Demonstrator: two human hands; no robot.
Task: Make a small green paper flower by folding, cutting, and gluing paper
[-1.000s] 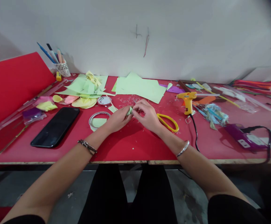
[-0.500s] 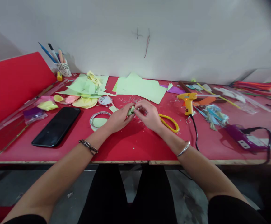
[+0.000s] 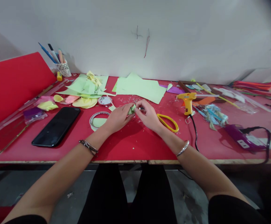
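Observation:
My left hand [image 3: 118, 118] and my right hand [image 3: 148, 115] meet over the middle of the red table [image 3: 135, 146]. Between their fingertips they pinch a small folded piece of light green paper [image 3: 132, 109], most of it hidden by my fingers. Yellow-handled scissors [image 3: 169, 122] lie just right of my right hand. A tape ring [image 3: 99, 119] with a green paper disc inside sits left of my left hand.
A black phone [image 3: 56, 126] lies at the left. Green paper sheets [image 3: 140, 87] and yellow cutouts [image 3: 85, 101] sit behind my hands, with a pen cup [image 3: 63, 68] at the back left. An orange glue gun [image 3: 187, 101] stands at the right, near a purple power strip [image 3: 242, 138].
Both hands shifted slightly away from me with the green paper, and the fingers have reworked their pinch on it. Nothing else on the table moved.

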